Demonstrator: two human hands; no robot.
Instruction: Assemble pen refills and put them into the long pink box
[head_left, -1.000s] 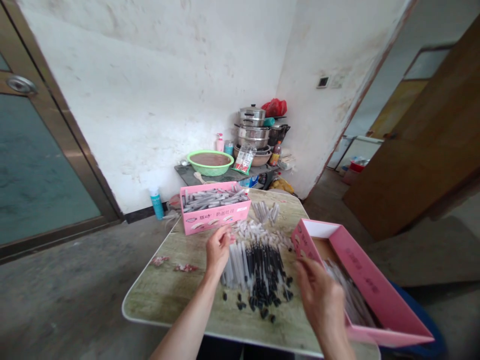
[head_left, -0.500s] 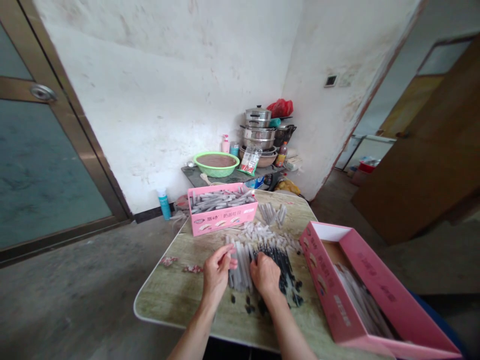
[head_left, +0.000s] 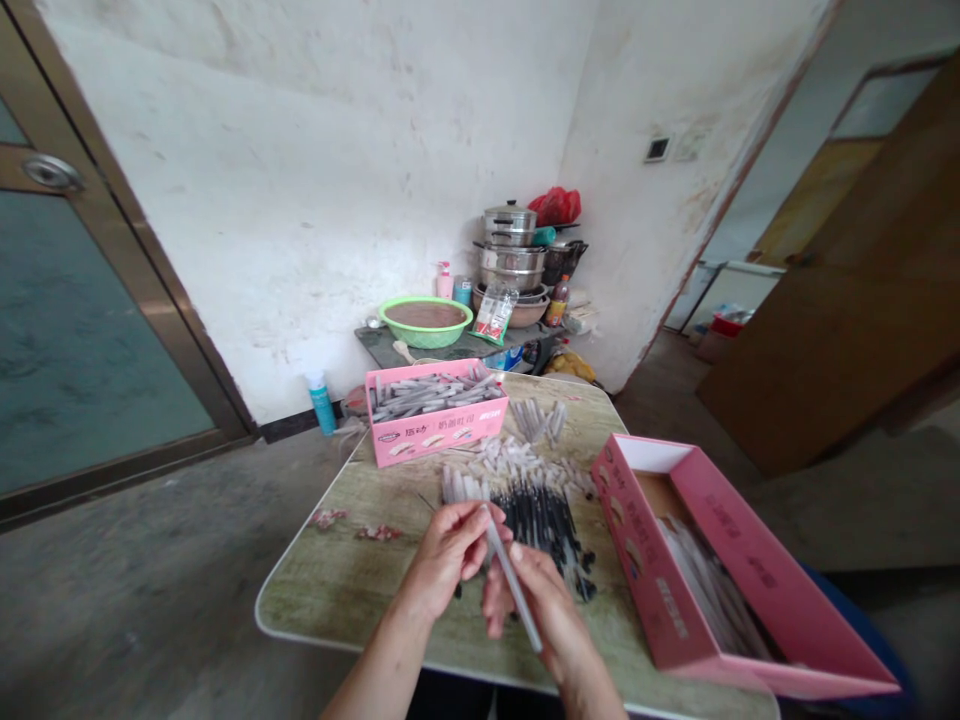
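Person's left hand (head_left: 445, 560) pinches far end of pale tube (head_left: 513, 580); tube slants across right hand (head_left: 546, 600), whose fingers half-curl, grip unclear. Black rods (head_left: 538, 515) just beyond both hands. Tube probably light, stiff, smooth, apt to slip; best held mid-length by fingertips.

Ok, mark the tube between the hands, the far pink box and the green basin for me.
Tube (head_left: 517, 592): head view, middle of its shaft.
Far pink box (head_left: 441, 431): head view, printed front wall.
Green basin (head_left: 427, 338): head view, front of its outer wall.
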